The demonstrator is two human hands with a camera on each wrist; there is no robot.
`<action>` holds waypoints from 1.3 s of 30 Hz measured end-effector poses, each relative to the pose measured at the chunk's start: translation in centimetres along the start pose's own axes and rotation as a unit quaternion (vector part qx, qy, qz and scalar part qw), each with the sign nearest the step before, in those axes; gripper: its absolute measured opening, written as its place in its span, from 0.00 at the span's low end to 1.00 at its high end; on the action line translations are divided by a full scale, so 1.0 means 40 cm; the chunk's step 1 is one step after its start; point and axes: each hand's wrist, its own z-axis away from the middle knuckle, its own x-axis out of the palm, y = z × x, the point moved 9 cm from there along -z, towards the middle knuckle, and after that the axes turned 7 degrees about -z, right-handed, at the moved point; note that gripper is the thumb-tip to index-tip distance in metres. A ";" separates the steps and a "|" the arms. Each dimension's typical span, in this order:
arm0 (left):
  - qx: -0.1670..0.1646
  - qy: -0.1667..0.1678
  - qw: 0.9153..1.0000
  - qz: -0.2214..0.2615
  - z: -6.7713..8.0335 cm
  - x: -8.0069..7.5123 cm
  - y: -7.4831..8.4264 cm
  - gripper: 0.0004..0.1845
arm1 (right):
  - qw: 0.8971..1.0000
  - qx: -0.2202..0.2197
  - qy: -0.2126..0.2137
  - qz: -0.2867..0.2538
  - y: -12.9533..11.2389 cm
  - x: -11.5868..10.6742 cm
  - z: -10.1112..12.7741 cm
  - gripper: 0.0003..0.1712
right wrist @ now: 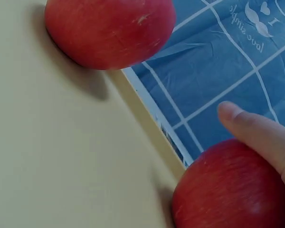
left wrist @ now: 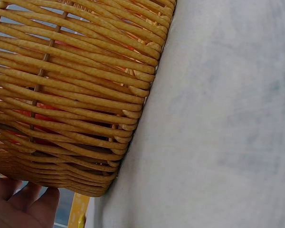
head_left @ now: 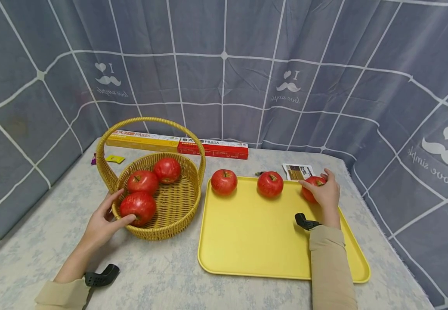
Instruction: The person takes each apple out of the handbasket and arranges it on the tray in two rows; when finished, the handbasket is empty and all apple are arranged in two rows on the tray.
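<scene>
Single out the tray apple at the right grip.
The rightmost apple on the yellow tray: the right grip is around it; the middle apple and left apple sit untouched.

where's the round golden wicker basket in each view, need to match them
Head: the round golden wicker basket stands left of centre.
Left wrist: its woven wall fills the upper left.
Right wrist: not in it.
Landmark shared by head and left wrist: the person's bare left hand, at the basket's side.
</scene>
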 end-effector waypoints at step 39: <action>-0.005 -0.004 1.000 0.001 0.002 0.002 -0.006 0.43 | 0.811 -0.260 -0.460 -0.251 -0.650 0.574 0.554 0.29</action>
